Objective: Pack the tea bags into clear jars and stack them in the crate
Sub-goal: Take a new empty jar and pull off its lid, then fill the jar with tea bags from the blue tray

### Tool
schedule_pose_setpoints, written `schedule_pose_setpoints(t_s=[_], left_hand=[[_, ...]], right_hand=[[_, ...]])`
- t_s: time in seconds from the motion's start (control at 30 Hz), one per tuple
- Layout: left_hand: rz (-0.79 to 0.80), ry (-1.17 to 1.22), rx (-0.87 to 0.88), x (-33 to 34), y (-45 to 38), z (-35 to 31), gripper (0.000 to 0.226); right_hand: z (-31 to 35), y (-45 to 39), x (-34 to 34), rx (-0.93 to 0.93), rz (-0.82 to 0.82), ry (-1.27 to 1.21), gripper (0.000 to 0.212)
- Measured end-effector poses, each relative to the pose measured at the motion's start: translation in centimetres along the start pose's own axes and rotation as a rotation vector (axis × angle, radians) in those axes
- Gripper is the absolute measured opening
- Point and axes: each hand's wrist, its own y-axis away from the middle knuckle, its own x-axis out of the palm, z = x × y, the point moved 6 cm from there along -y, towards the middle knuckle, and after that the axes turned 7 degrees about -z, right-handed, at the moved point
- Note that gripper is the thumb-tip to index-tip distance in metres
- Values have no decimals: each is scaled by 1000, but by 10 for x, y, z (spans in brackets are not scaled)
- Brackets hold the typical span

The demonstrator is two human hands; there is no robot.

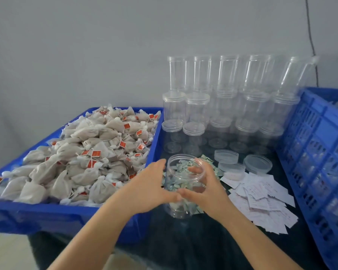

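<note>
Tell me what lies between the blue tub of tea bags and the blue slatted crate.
Head view: open clear jar in both hands, stacked lidded jars, loose lids, paper slips.

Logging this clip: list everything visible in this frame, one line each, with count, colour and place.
tea bags: a large heap, off-white with red tags, filling the tray at left
tray: one, blue, at left on the dark table
open jar: one, clear, lidless, front centre, gripped in both hands
stacked jars: many, clear, lidded, in tiers against the wall
loose lids: three, clear, right of the open jar
small packets: a pile, pale green, behind and under the open jar
paper slips: a scattered pile, white with print, at front right
crate: one, blue, slatted, at far right
cable: one, dark, down the wall at right
left hand: on the jar's left side
right hand: on the jar's right side
</note>
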Motion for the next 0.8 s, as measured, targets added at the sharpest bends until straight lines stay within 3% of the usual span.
schedule_pose_setpoints(t_s=[0.1,0.27,0.53,0.63,0.8], left_hand=[[-62,-137,49,-36,-13,0,70],[-377,-201,-33,-82,-51,28,34],[-592,-737,-174,-104,-69,102,44],[-598,-855,-196,-105,-76,116,54],[-484,-847,-273,-104,-100,136,58]], right_hand=[[-6,5,10,5,29,22,94],[-20,12,25,-16,58,79,93],[-39,22,38,6,110,75,94],[-38,21,39,-2,113,75,94],[-39,22,40,-9,130,68,96]])
